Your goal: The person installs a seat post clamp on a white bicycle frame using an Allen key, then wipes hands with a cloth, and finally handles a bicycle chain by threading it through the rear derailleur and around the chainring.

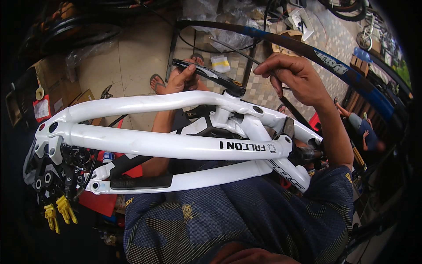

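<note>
A white bicycle frame lies on its side across my lap. My left hand reaches past its far tube and is closed round a black crank arm. The crank arm's other end sits at the frame, next to the bottom bracket area. My right hand is raised to the right of the crank arm, its fingers bent and pinching the end of a thin grey metal rod. The rod points up and left, apart from the crank arm. What kind of tool it is I cannot tell.
Brake calipers with yellow spacers hang at the frame's left end. A dark blue curved tube arcs across the upper right. Sandalled feet and plastic bags are on the tiled floor. Another person is at far right.
</note>
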A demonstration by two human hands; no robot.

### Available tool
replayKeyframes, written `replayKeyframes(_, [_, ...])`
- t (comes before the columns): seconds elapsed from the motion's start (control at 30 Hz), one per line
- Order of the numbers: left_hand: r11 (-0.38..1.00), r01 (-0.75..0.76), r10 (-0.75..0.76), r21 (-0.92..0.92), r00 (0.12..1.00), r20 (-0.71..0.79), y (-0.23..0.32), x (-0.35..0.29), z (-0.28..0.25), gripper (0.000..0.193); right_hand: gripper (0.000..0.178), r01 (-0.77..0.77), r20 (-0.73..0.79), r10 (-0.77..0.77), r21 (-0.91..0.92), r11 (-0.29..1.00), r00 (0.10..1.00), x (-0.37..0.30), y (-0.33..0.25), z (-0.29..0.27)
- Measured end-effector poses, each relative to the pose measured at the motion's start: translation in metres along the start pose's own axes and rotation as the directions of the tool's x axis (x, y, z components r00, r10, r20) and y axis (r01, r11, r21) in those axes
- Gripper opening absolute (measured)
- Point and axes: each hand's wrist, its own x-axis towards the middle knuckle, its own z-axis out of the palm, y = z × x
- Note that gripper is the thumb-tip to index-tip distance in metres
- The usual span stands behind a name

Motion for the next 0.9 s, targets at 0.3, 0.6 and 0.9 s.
replayKeyframes(0.3, [0.993, 0.078, -0.066, 0.091, 0.988, -0.136, -0.01, 0.015, -0.01, 0.031, 0.036, 0.122, -0.028, -0.123, -0.041, 0.992, 0.992, 0.011, -0.012, 0.005])
replayKeyframes(0.6, [0.978, 0.196, -0.189, 0.067, 0.978, -0.092, -0.031, 0.039, -0.024, 0.04, 0.024, 0.307, -0.002, -0.333, -0.382, 0.872, 0.943, 0.06, -0.023, 0.014])
replayKeyframes(0.9, [0.953, 0.299, -0.298, 0.036, 0.954, -0.04, -0.049, 0.061, -0.029, 0.027, 0.028, 0.206, 0.293, -0.131, -0.24, 0.949, 0.947, 0.105, -0.031, 0.042])
